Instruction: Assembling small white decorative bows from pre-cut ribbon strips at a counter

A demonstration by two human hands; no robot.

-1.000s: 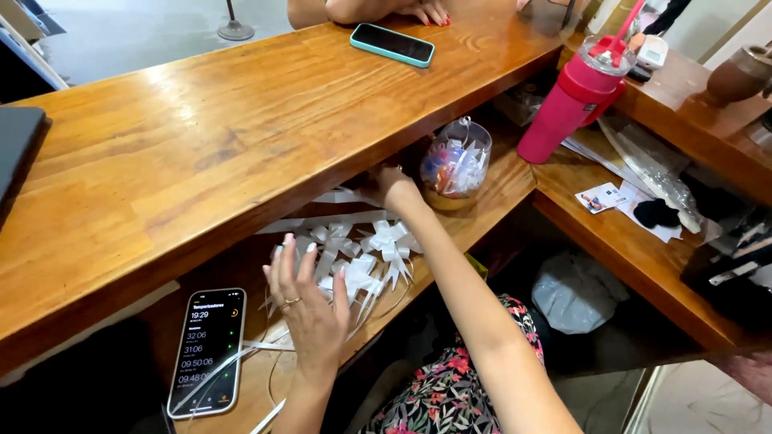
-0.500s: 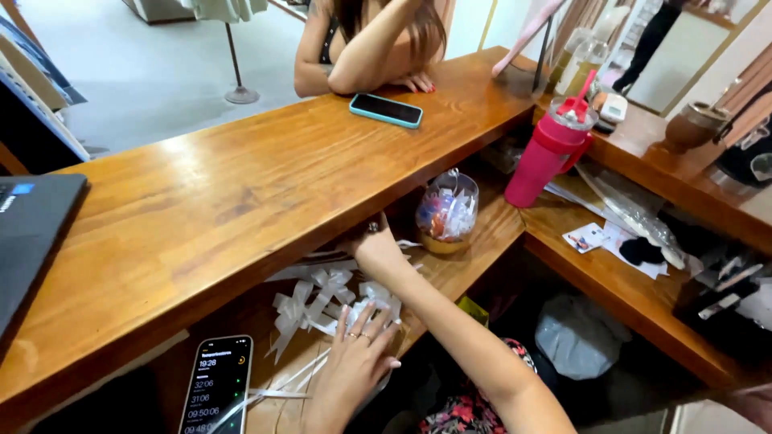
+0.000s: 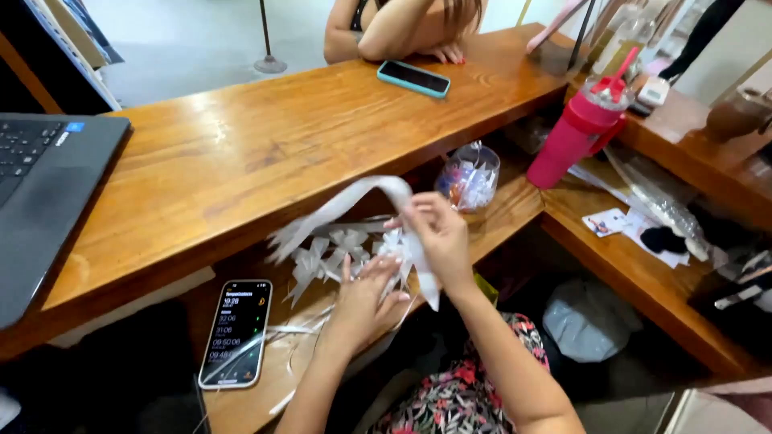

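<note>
- A dark laptop [image 3: 48, 201] sits at the far left of the upper wooden desk [image 3: 265, 161], well left of the white ribbon.
- A phone with a lit screen [image 3: 236, 331] lies on the lower shelf [image 3: 515, 213], left of the ribbon and just beside your left forearm.
- A cluster of finished white ribbon bows [image 3: 326, 253] rests on the shelf, directly under the ribbon's raised loop.
- Your left hand [image 3: 366, 293] has its fingers spread and pressed up against the lower part of the white ribbon [image 3: 362, 197], just below your right hand.
- Your right hand [image 3: 430, 233] pinches the ribbon, which arcs up and leftward over the bows, while one tail hangs down past your wrist.
- A clear round container [image 3: 469, 177] of mixed small items stands just right of the ribbon.
- A teal phone [image 3: 412, 78] lies on the upper desk beyond the ribbon, by another person's arm [image 3: 394, 32].
- A pink tumbler [image 3: 581, 133] stands farther right of the ribbon.
</note>
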